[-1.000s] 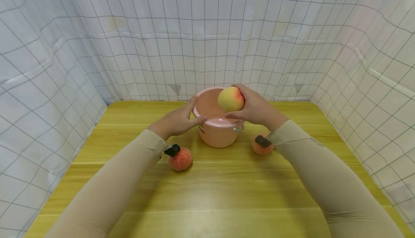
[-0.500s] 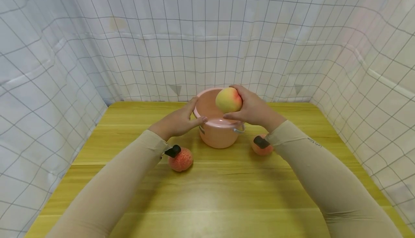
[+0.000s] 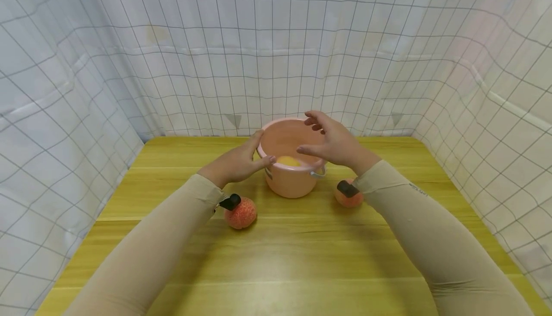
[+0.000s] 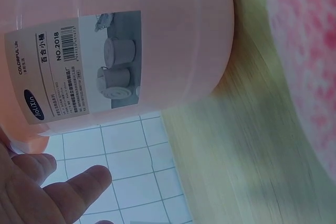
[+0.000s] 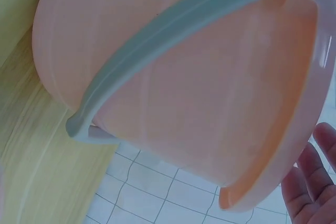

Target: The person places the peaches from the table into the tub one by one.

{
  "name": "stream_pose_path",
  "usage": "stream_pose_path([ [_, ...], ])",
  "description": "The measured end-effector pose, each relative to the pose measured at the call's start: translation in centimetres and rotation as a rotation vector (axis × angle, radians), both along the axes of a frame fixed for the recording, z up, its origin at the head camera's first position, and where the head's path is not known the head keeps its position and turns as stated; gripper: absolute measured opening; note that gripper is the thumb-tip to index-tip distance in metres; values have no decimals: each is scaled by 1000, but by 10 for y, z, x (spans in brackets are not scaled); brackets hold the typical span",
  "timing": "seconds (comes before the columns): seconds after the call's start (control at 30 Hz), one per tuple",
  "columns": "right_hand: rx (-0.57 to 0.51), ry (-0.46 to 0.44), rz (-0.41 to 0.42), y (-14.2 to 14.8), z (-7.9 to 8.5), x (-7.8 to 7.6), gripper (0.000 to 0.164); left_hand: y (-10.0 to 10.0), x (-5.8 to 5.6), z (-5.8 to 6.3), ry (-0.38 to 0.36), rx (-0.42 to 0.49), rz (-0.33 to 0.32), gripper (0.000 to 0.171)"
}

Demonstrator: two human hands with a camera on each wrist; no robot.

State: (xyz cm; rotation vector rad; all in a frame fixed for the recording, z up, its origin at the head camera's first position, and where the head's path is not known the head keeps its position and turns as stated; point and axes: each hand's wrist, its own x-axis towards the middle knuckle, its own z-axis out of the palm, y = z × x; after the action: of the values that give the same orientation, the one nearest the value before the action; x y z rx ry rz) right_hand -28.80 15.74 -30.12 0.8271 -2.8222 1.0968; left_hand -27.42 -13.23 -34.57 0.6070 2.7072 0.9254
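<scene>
A pink bucket (image 3: 291, 182) stands upright at the back of the table. My left hand (image 3: 235, 163) rests at its left rim, thumb and fingers spread; the left wrist view shows those fingers straight below the printed label (image 4: 73, 66). Over the right side of the rim is my right hand (image 3: 338, 143), fingers loosely bent and holding nothing. Inside the bucket lies a yellow peach (image 3: 288, 161), mostly hidden by the front rim. The bucket's grey-blue handle (image 5: 157, 32) hangs down on its outside in the right wrist view.
A speckled red round fruit (image 3: 242, 214) sits on the wooden table (image 3: 276, 258) near my left wrist. Another reddish round fruit (image 3: 350, 199) lies near my right wrist, partly covered by the black wrist camera (image 3: 347, 188). A white checked curtain (image 3: 276, 67) surrounds the table.
The peach has left my right hand and dropped into the bucket. The right fingers have spread apart, while my left hand stays at the rim.
</scene>
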Motion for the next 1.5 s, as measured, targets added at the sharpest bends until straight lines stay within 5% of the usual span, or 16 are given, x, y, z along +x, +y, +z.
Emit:
stream_pose_path([
  [0.5, 24, 25, -22, 26, -6, 3, 99, -2, 0, -1, 6, 13, -18, 106],
  [1.5, 217, -146, -89, 125, -45, 24, 116, 0, 0, -2, 3, 22, -17, 107],
])
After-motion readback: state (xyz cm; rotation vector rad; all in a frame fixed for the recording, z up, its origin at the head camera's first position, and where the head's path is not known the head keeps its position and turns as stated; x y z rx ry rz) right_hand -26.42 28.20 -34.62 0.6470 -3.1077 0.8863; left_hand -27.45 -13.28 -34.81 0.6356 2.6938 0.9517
